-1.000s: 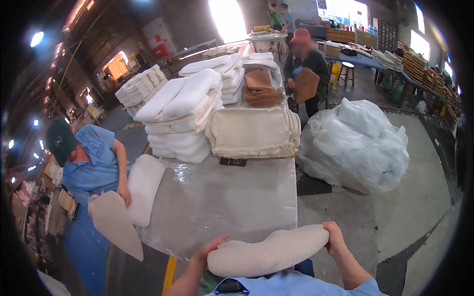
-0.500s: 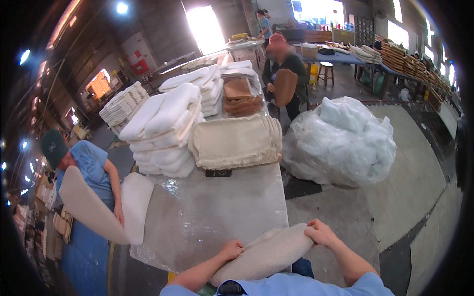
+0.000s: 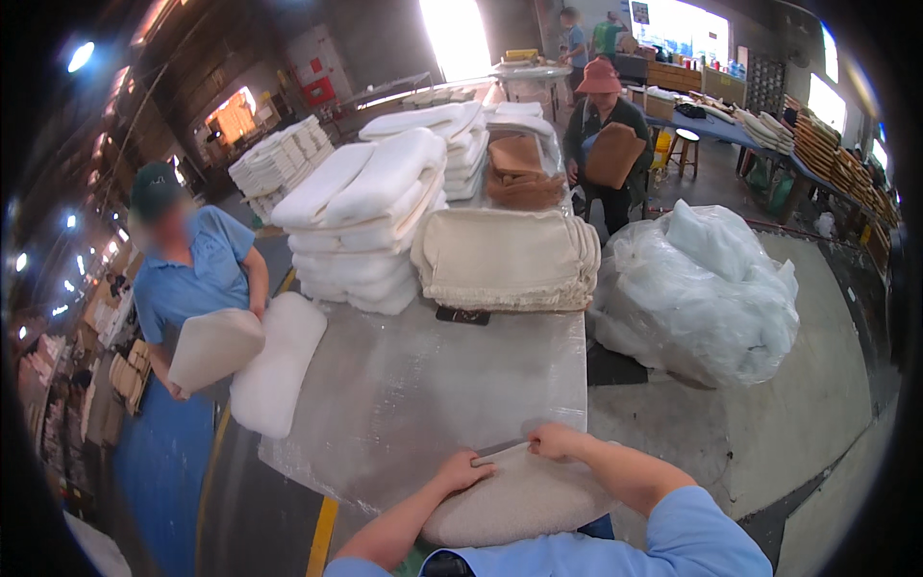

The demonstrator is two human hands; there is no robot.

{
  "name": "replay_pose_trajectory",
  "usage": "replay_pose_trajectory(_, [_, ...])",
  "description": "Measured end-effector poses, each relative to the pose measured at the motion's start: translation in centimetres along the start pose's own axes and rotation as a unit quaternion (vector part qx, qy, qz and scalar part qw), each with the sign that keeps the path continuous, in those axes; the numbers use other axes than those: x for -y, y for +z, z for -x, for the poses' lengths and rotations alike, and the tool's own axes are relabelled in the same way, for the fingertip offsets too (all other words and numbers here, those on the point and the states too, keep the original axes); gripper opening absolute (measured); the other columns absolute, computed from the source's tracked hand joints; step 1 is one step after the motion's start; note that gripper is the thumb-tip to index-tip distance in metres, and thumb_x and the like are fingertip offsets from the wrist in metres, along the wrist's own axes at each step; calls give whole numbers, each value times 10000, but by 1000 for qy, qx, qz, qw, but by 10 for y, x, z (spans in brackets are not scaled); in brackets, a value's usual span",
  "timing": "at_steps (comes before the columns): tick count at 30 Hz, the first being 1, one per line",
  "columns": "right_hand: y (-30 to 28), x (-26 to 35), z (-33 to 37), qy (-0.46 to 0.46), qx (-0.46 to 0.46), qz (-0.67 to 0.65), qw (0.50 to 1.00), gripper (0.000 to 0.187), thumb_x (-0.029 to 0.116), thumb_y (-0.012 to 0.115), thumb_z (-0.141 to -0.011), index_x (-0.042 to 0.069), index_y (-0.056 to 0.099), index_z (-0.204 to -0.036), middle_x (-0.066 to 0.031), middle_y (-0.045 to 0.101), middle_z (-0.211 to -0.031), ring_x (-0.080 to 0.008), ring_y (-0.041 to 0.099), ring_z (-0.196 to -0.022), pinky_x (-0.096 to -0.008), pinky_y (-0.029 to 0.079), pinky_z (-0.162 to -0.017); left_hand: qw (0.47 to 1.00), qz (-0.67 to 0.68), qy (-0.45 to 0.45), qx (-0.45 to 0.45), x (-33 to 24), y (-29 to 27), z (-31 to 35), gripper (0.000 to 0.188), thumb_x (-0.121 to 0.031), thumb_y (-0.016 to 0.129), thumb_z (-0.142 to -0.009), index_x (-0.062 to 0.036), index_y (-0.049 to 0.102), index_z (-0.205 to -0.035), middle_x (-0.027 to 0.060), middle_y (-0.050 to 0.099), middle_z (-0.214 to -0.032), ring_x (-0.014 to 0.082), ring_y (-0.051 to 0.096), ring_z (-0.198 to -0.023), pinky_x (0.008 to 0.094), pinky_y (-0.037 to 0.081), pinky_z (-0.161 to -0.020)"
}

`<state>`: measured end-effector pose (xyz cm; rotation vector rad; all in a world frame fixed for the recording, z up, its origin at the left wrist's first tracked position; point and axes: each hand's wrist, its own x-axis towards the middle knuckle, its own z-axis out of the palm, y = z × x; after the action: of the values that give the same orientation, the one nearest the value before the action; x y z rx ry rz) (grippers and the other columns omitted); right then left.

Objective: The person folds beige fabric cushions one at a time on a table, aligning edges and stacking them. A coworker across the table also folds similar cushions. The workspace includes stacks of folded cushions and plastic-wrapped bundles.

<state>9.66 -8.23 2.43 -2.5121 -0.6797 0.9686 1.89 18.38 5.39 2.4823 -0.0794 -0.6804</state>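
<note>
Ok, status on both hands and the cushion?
Left hand and right hand pinching far edge of beige cushion. Folded beige stack farther up table, apart from hands.

Daylight glares burnt-out white through the tall rectangular doorway [image 3: 454, 38] ahead of me and the wide window [image 3: 678, 29] right of it. Soft light reaches my bare hands [image 3: 462, 471]; the grey, film-covered table [image 3: 423, 375] shines faintly. Fisheye distortion bends the edges into black corners.

On my head feed, the left hand [image 3: 461, 472] and right hand [image 3: 558, 441] gripped the cushion [image 3: 524, 505] by its far edge; across the table [image 3: 433, 385] I saw beige cloth [image 3: 505, 260] stacked beside white padding [image 3: 385, 183].
</note>
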Motion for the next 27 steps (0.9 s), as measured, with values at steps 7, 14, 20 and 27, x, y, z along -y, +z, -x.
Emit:
replay_pose_trajectory(7, [7,13,8,29,-145,-32,989,250,352,584,-1047,136,652,-1152,-198,759,-1032,-451,717,-1001,-577,554,-852,997,13,13,-81,10,24,-20,501,-487,533,-1084,-26,712,-1010,254,716,-1041,474,682,-995,548,534,-856])
replay_pose_trajectory(14, [27,0,1,15,-204,-70,976,199,337,572,-1049,142,597,-1082,-194,751,-909,-451,723,-895,-589,540,-768,996,-58,-29,-67,7,33,-33,436,-444,455,-1122,-75,685,-1083,188,714,-1103,418,700,-1017,554,553,-860])
replay_pose_trajectory(20, [29,-5,-8,-6,-221,-55,974,218,339,601,-1033,138,618,-1117,-187,758,-935,-440,730,-881,-580,546,-763,993,-81,-20,-82,3,26,-35,426,-441,492,-1103,-78,706,-1051,175,724,-1090,407,706,-1022,551,558,-858])
replay_pose_trajectory(27, [-42,-39,11,72,120,18,990,392,429,690,-989,140,704,-1255,-170,757,-1185,-395,700,-1139,-506,555,-938,996,-85,2,26,21,-20,-12,469,-522,605,-1025,-86,775,-1034,205,756,-1044,445,704,-983,552,543,-858])
